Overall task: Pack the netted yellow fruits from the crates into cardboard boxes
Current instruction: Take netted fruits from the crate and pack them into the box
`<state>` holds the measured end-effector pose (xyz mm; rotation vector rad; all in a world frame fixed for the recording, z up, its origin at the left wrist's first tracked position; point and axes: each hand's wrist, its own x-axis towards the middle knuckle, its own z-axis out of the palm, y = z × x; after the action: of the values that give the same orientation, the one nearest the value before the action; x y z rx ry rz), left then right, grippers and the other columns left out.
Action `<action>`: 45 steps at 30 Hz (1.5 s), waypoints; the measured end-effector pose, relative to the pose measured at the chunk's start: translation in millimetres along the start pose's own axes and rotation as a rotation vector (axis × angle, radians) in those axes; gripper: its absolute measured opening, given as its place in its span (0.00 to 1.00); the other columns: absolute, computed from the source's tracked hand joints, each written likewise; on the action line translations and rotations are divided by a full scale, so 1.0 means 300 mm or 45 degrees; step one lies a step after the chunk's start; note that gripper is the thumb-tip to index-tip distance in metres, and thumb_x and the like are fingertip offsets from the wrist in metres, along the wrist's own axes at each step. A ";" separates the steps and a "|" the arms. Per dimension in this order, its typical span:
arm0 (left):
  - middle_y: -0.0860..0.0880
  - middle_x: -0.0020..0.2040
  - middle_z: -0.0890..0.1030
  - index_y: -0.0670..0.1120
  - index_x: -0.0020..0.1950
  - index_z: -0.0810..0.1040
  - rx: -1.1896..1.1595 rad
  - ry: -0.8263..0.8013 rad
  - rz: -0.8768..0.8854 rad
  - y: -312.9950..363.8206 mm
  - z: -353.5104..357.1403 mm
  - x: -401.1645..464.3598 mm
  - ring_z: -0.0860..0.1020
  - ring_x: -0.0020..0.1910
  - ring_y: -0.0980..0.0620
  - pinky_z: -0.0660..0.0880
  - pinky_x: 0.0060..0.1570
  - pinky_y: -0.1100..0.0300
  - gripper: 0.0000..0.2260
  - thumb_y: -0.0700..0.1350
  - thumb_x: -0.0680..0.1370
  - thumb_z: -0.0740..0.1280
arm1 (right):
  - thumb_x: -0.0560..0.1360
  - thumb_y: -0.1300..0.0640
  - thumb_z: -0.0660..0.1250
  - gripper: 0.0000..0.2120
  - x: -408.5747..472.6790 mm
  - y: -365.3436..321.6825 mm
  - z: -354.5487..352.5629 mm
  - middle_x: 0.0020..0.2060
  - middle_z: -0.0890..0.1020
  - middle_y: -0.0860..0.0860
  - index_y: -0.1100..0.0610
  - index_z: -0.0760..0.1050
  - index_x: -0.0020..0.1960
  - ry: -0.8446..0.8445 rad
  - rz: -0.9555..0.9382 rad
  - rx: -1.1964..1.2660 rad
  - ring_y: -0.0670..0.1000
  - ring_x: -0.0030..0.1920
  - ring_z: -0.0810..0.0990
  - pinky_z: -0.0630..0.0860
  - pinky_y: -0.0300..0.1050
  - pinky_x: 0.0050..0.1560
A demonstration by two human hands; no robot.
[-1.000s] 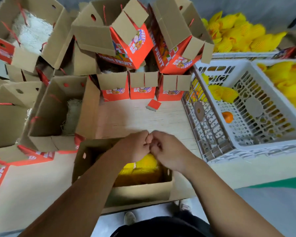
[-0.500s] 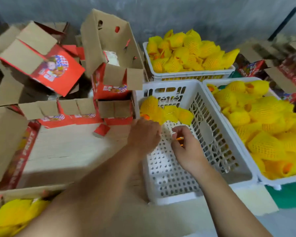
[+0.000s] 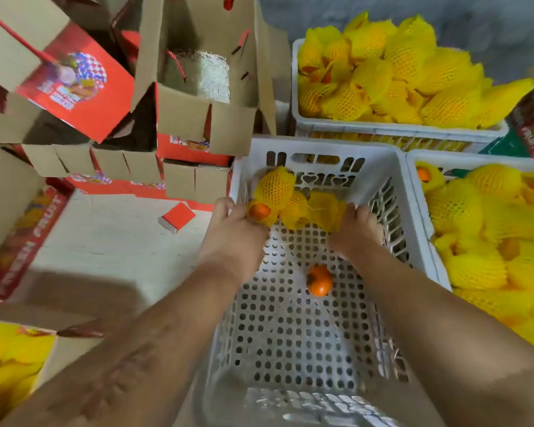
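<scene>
Both hands are down in the near-empty white crate point(image 3: 318, 155), full crates off to the right. Left hand point(image 3: 233, 232) grips a netted fruit point(image 3: 275, 188) at the far wall, fingers curled round it. Right hand point(image 3: 356, 231) closes on another netted fruit point(image 3: 322, 209) beside it. A bare orange fruit point(image 3: 319, 280) sits loose between the wrists.

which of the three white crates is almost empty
The near crate that both hands reach into: only a few netted fruits at its far wall and one bare orange fruit on its floor. The far crate and right crate are heaped full.
</scene>
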<state>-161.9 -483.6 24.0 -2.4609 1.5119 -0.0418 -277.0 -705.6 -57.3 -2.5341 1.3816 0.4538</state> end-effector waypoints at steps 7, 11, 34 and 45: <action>0.57 0.38 0.72 0.55 0.38 0.73 0.005 -0.071 0.001 -0.005 -0.002 0.001 0.71 0.59 0.51 0.54 0.60 0.47 0.08 0.51 0.77 0.67 | 0.76 0.51 0.70 0.33 0.028 0.012 0.073 0.69 0.72 0.60 0.55 0.57 0.75 0.073 -0.056 -0.071 0.62 0.71 0.69 0.73 0.58 0.68; 0.57 0.44 0.79 0.55 0.52 0.78 0.028 -0.035 0.019 -0.010 0.019 -0.001 0.72 0.59 0.51 0.54 0.61 0.46 0.16 0.64 0.79 0.57 | 0.72 0.45 0.72 0.38 -0.041 -0.001 0.021 0.49 0.77 0.49 0.50 0.54 0.74 0.038 0.040 0.897 0.50 0.46 0.79 0.78 0.49 0.42; 0.52 0.49 0.85 0.49 0.75 0.62 -0.294 0.201 -0.060 -0.016 0.033 -0.011 0.80 0.54 0.50 0.58 0.64 0.48 0.40 0.71 0.71 0.67 | 0.79 0.45 0.69 0.36 0.060 -0.420 -0.101 0.74 0.68 0.58 0.62 0.61 0.78 -0.430 0.086 1.197 0.61 0.71 0.72 0.72 0.57 0.70; 0.55 0.49 0.83 0.44 0.80 0.55 -0.386 0.245 -0.052 -0.019 0.036 -0.010 0.78 0.55 0.50 0.59 0.63 0.49 0.47 0.71 0.72 0.66 | 0.81 0.43 0.54 0.31 0.022 -0.445 -0.084 0.77 0.66 0.60 0.57 0.62 0.79 -0.242 0.031 1.364 0.62 0.77 0.61 0.54 0.57 0.78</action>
<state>-156.6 -476.5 15.2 -2.7959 1.6525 -0.0620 -156.9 -647.9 -30.6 -1.5518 1.1271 -0.0658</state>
